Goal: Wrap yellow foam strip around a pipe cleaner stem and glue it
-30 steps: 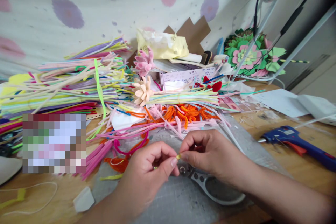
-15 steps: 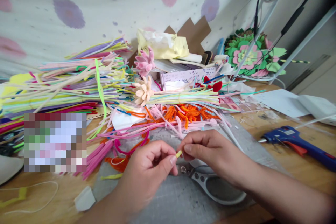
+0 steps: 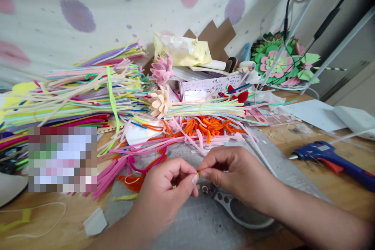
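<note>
Over the grey cutting mat, my left hand and my right hand meet fingertip to fingertip. Both are closed in a pinch on a small yellow strip, most of which the fingers hide. Its material is too small to make out. Behind and below my right hand lie grey-handled scissors, partly covered by that hand. Left of my left hand, another yellow strip rests on the mat near an orange pipe cleaner.
Bundles of coloured pipe cleaners fill the back left. Pink and cream fuzzy flowers stand mid-table, with orange curled pieces in front. A blue glue gun lies at right. A white paper scrap sits front left.
My right fingertips have closed over the yellow strip and come nearer my left fingers, so less of the strip shows. Everything else stays put.
</note>
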The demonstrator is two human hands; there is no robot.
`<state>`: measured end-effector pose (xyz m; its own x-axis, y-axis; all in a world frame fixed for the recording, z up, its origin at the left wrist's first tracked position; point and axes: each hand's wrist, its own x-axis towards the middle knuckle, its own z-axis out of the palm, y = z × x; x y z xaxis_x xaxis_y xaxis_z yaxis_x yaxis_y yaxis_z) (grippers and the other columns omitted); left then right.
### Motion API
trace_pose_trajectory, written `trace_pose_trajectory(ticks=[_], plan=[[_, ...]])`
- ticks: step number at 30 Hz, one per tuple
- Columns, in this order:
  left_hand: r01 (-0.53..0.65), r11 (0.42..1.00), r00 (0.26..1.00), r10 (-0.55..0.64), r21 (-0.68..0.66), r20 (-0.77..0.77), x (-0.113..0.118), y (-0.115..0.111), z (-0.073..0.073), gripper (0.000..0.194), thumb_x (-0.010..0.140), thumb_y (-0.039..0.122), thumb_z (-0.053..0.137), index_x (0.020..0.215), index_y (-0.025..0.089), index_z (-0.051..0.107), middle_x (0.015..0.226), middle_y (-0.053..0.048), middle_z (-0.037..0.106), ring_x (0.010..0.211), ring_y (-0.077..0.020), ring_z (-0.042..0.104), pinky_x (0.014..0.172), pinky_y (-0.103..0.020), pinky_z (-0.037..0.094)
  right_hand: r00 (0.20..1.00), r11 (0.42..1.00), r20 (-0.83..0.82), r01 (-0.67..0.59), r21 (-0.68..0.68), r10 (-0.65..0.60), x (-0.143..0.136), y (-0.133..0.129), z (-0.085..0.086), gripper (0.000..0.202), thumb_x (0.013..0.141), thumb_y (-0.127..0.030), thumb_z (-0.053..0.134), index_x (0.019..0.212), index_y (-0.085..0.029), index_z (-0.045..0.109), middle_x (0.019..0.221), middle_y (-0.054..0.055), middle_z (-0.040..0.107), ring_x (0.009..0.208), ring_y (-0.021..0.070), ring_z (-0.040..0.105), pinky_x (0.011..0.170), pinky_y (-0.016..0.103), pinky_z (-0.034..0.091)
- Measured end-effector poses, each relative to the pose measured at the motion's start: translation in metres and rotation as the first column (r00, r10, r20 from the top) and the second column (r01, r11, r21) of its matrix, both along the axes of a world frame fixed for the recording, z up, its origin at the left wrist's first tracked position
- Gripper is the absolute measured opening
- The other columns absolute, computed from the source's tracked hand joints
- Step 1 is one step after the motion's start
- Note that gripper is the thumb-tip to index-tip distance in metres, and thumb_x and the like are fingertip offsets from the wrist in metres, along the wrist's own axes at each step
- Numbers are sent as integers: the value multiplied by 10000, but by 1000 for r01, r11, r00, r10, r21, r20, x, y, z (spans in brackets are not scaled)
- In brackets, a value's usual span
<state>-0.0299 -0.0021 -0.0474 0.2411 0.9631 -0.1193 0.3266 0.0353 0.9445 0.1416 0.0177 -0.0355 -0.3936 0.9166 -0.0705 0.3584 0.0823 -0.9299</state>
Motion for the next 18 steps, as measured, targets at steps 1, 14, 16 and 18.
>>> trace_pose_trajectory(ticks=[1,14,16,18], plan=[[2,1000,1000,-2,7,-12,0,0,0,128,771,222,537,655,199,584,540,29,620,461,-102,481,442,-203,368,1000,1000,-3,9,-11,-9,0,0,0,111,725,-153,599,691,-143,704,611,-10,629,559,92,500,518,188,366],[41,997,999,-39,64,-28,-1,-2,-1,117,782,195,543,680,202,600,578,27,630,499,-107,497,467,-210,364,982,964,-180,-1,-265,-49,1,2,-4,124,654,-231,690,627,-142,608,527,-45,529,489,67,396,463,196,286],[47,996,999,-46,71,-23,-1,-1,-2,123,785,199,545,675,203,601,580,27,627,506,-109,499,474,-212,365,978,958,-201,-7,-287,-53,1,2,-4,165,638,-250,729,621,-142,604,526,-46,531,488,67,402,465,196,287],[52,996,998,-51,74,-24,-1,-1,-2,132,789,199,542,670,204,600,574,29,621,506,-110,498,476,-213,365,974,951,-218,-11,-308,-60,1,2,-4,207,624,-274,761,611,-143,601,520,-45,536,485,67,408,465,196,290]])
